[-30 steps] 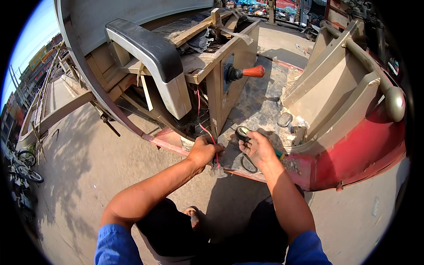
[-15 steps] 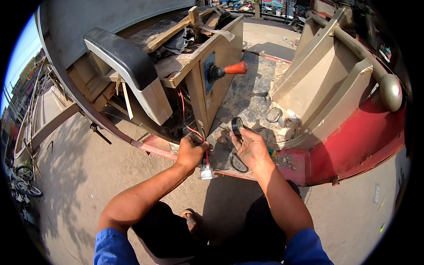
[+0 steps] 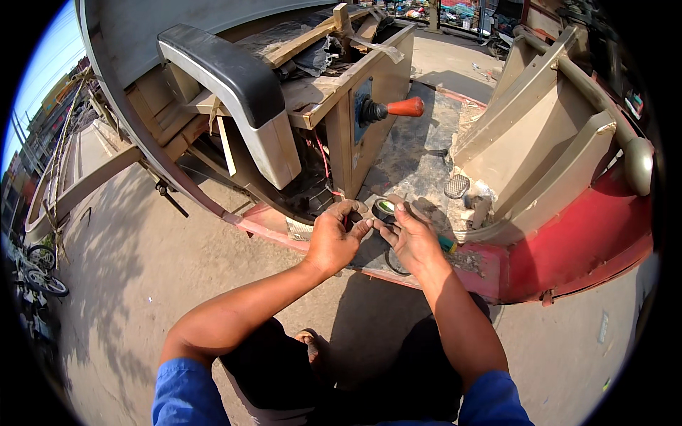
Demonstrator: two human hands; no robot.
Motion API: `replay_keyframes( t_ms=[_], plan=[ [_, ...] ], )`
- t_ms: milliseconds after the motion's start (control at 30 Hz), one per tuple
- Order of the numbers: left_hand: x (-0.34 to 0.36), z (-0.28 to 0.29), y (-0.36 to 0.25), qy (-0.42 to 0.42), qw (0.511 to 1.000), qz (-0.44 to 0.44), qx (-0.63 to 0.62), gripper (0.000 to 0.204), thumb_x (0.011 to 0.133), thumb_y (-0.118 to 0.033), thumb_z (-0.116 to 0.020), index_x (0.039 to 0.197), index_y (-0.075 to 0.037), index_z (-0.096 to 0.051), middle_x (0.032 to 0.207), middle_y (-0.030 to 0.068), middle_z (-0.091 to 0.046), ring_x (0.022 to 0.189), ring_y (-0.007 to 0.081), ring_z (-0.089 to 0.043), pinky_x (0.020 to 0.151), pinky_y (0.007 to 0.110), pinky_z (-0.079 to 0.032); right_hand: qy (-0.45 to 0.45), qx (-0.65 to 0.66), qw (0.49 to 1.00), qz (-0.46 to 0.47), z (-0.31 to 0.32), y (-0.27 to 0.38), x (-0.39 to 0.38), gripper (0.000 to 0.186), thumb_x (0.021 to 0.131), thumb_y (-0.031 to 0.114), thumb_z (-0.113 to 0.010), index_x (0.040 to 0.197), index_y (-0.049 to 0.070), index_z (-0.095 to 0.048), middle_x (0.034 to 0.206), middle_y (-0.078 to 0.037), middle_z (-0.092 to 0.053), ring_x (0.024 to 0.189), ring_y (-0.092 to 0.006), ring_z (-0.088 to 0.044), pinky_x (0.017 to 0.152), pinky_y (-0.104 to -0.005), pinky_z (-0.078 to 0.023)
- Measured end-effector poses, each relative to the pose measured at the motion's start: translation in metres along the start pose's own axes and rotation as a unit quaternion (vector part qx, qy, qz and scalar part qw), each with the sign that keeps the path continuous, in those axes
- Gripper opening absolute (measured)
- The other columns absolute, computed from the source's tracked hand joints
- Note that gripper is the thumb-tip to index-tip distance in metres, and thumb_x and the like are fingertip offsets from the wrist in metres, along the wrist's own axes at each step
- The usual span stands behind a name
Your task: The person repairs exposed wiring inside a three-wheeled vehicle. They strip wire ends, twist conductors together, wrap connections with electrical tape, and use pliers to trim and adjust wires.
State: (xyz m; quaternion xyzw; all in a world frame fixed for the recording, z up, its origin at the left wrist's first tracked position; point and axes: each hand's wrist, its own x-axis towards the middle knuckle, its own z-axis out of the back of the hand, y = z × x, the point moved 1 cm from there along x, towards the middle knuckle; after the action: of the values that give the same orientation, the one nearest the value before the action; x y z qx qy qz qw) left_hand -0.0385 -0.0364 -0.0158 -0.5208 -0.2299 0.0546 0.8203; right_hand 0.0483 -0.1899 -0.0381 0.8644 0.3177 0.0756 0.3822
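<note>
My left hand point(image 3: 335, 236) is closed, its thumb and fingertips drawn together close to my right hand. A thin red wire point(image 3: 323, 155) comes down from inside the wooden box to its fingers, which hide the wire's end. In my right hand point(image 3: 413, 243) a roll of black tape point(image 3: 379, 211) with a pale green inner core is pinched between thumb and fingers. The fingertips of both hands almost meet just below the roll. Under them, a loop of black cord point(image 3: 395, 263) lies on the vehicle floor.
The beige box point(image 3: 383, 135) carries a lever with a red handle point(image 3: 405, 107). A black-and-grey armrest point(image 3: 234, 92) juts out at left. Tan panels point(image 3: 526, 135) and a red body side point(image 3: 575, 241) stand at right. Wood scraps point(image 3: 305, 42) lie on top of the box.
My left hand has moved right, toward the tape roll and my right hand. The white connector that hung below it is out of sight. The tape roll has tilted, showing its core.
</note>
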Motion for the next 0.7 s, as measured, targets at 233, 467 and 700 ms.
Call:
replay_keyframes(
  t_ms=[233,467,700],
  plan=[
    [0.004,0.007,-0.013,-0.016,0.995,-0.085,0.052,0.017,0.088,-0.006,-0.073,0.1,0.003,-0.066,0.08,0.0065,-0.058,0.078,0.012,-0.053,0.071,0.029,-0.046,0.034,-0.075,0.997,0.0,0.001,0.001,-0.001,0.038,0.097,0.03,-0.065,0.122,0.001,-0.061,0.102,-0.008,-0.069,0.084,-0.0203,-0.071,0.068,-0.0274,-0.057],
    [0.006,0.006,0.0,0.011,1.0,-0.006,-0.007,0.013,0.088,-0.009,-0.074,0.096,0.001,-0.069,0.072,0.0019,-0.057,0.067,0.0085,-0.047,0.06,0.027,-0.041,0.012,-0.163,0.986,0.041,-0.002,0.001,-0.005,0.043,0.093,0.034,-0.071,0.117,-0.001,-0.061,0.096,-0.009,-0.069,0.074,-0.019,-0.071,0.059,-0.0268,-0.055],
    [0.004,0.006,-0.005,0.0,1.0,-0.002,0.024,0.017,0.088,-0.013,-0.076,0.086,0.001,-0.069,0.067,-0.0029,-0.053,0.063,0.0048,-0.041,0.054,0.026,-0.035,-0.01,-0.164,0.981,0.099,-0.007,0.0,-0.007,0.044,0.09,0.024,-0.074,0.121,-0.004,-0.059,0.097,-0.011,-0.069,0.074,-0.0182,-0.071,0.059,-0.0266,-0.057]
  ],
)
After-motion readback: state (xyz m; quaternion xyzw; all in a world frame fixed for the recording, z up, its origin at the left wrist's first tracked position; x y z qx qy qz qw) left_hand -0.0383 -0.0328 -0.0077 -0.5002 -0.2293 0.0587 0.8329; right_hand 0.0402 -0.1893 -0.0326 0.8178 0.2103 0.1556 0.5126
